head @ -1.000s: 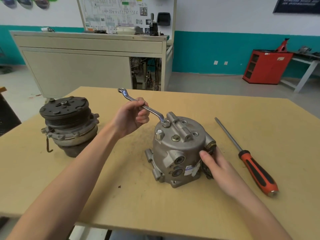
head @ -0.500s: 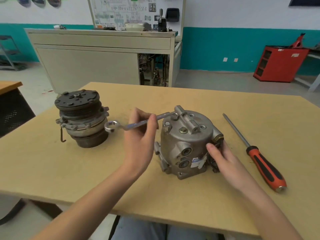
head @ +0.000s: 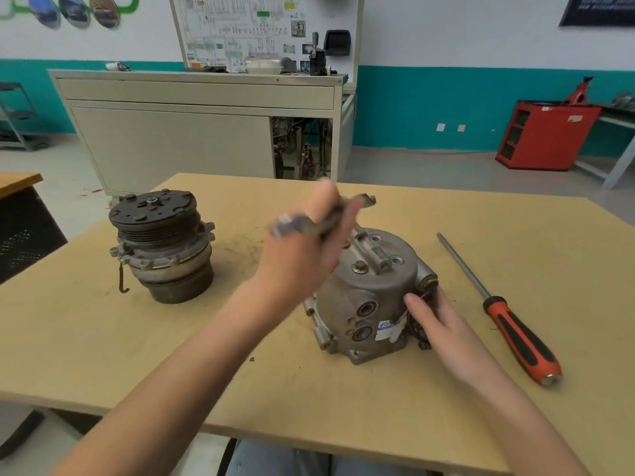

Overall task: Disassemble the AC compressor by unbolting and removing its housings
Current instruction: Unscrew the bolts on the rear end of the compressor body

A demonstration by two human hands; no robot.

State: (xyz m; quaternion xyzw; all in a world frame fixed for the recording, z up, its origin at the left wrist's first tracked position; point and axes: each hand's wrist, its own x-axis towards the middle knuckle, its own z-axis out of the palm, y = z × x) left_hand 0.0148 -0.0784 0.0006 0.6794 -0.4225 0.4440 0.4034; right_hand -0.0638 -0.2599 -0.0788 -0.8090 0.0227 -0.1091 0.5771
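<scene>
Your compressor (head: 374, 293) stands on the tabletop (head: 103, 338) right of centre, just in front of you. It is a squat, round body of dull grey cast metal with a grimy sheen. Its flat top carries a raised bar across the middle, a hex bolt head (head: 359, 267) near the front edge and a few open round holes. The side facing you shows two round ports, one above the other, with a white and blue label beside them, and lugs stick out at the lower left. Your left hand (head: 302, 249) is up over the compressor's left shoulder, fingers curled round a wrench (head: 369, 200). Hand and tool are blurred, so you cannot tell whether the wrench sits on any bolt. Your right hand (head: 436, 324) holds the compressor's right side, thumb laid along the front by the label, fingers wrapped round the dark fittings there. An orange-and-black screwdriver (head: 515, 324) lies on the tabletop just to the right of that hand. A second compressor with a black pulley (head: 161, 242) stands well apart on the left. Behind the tabletop are a beige cabinet (head: 192, 132) and, far right, a red one (head: 546, 135).
</scene>
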